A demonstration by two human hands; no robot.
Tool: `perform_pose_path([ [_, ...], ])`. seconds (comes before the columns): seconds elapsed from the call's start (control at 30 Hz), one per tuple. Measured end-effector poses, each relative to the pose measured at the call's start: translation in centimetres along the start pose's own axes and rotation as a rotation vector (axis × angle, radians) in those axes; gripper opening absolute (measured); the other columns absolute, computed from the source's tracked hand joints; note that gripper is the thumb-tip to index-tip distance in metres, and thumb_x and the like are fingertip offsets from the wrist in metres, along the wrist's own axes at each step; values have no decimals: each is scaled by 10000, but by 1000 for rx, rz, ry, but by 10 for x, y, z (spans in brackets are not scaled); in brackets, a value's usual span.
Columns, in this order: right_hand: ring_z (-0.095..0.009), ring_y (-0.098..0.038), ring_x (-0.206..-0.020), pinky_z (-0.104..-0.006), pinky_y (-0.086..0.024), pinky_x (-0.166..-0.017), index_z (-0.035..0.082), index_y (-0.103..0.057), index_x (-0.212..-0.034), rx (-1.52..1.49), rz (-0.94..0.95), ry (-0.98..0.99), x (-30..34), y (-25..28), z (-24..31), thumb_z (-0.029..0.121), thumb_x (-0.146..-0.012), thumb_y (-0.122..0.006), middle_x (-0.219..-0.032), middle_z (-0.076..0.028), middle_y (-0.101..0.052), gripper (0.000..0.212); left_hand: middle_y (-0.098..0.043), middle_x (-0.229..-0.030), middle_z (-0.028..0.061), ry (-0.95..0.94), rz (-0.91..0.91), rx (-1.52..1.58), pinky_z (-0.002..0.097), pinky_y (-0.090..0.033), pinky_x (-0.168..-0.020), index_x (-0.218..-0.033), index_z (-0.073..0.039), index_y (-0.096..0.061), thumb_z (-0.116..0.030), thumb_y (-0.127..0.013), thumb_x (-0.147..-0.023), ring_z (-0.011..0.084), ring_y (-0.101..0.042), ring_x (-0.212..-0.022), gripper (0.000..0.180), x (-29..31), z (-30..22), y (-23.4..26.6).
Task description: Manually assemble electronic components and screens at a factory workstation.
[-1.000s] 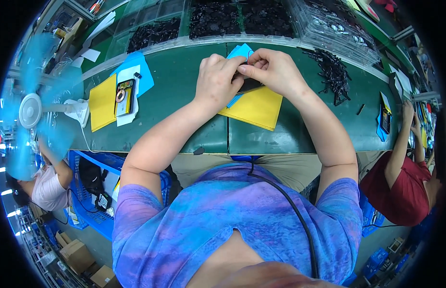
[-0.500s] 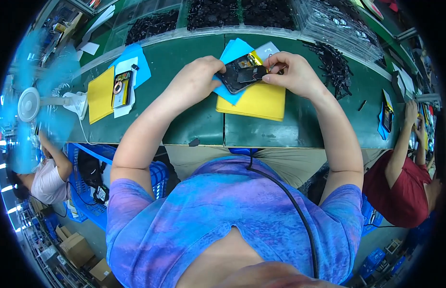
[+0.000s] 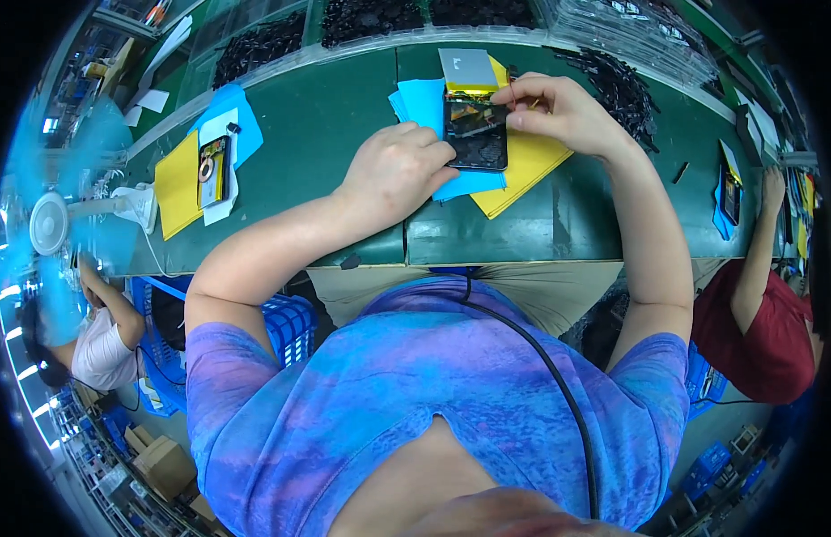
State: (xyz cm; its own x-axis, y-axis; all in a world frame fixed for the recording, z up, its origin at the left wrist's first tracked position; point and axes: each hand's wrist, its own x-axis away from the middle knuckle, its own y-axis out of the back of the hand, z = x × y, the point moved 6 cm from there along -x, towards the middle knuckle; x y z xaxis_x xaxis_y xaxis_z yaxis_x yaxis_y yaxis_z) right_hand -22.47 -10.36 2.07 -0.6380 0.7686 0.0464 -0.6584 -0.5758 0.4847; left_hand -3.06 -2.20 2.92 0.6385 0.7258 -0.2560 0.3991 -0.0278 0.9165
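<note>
An opened black electronic device housing (image 3: 480, 152) lies on blue sheets (image 3: 423, 100) and a yellow sheet (image 3: 534, 168). Its circuit parts (image 3: 476, 116) are exposed, and a silver battery (image 3: 467, 64) with yellow tape extends from its far end. My left hand (image 3: 399, 170) grips the housing's lower left edge, fingers closed. At the upper right edge, my right hand (image 3: 559, 112) is closed in a pinch beside a thin reddish wire. What sits between those fingertips is too small to make out.
At left lies another opened device (image 3: 213, 172) on coloured sheets, beside a small fan (image 3: 50, 222). Black strips (image 3: 617, 94) are piled at the back right, before clear trays (image 3: 612, 31). Co-workers sit on both sides; a third device (image 3: 730, 192) lies near the right one.
The housing has turned from a slant to nearly straight, and the sheets under it have swung round too. The battery now points away from me. My left hand has moved right and nearer me.
</note>
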Motion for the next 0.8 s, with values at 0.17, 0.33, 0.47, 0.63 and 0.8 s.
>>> perform_pose_path([
  [0.17, -97, -631, -880, -260, -504, -780, -9, -701, -1063, -262, -149, -149, -6, -9, -16, 334, -957, -651, -902, -35, -671, 362, -661, -1123, 98, -45, -100, 2, 398, -527, -828, -929, -58, -677, -174, -802, -758, 281, -618, -973, 241, -2, -2, 2],
  [0.33, -129, -631, -753, -279, -509, -686, 39, -701, -927, 51, -428, -159, -9, 0, -23, 385, -910, -704, -867, -53, -659, 347, -630, -1298, 110, -13, -65, 80, 404, -517, -873, -934, -54, -649, -163, -799, -765, 296, -614, -997, 250, -2, 4, -4],
  [0.47, -231, -633, -752, -339, -516, -681, 63, -680, -856, 458, -663, 125, 9, 14, 26, 274, -807, -800, -899, -65, -617, 247, -624, -1315, 116, 11, -27, 115, 407, -516, -879, -936, -53, -646, -164, -798, -767, 305, -613, -1003, 253, -4, 9, -4],
  [0.63, -251, -637, -847, -377, -521, -734, 96, -740, -825, 536, -316, 236, 16, -25, 30, 138, -738, -794, -880, -50, -598, 111, -622, -1313, 120, 1, -1, 138, 413, -516, -885, -948, -51, -634, -168, -789, -778, 320, -601, -1027, 258, -5, 7, -4],
  [0.8, -239, -625, -876, -384, -498, -798, 86, -743, -812, 691, -339, 259, 11, -35, 33, 115, -742, -773, -869, -44, -593, 81, -618, -1314, 121, 4, 0, 134, 419, -517, -886, -954, -51, -630, -167, -782, -784, 324, -592, -1047, 255, -7, 6, -4],
])
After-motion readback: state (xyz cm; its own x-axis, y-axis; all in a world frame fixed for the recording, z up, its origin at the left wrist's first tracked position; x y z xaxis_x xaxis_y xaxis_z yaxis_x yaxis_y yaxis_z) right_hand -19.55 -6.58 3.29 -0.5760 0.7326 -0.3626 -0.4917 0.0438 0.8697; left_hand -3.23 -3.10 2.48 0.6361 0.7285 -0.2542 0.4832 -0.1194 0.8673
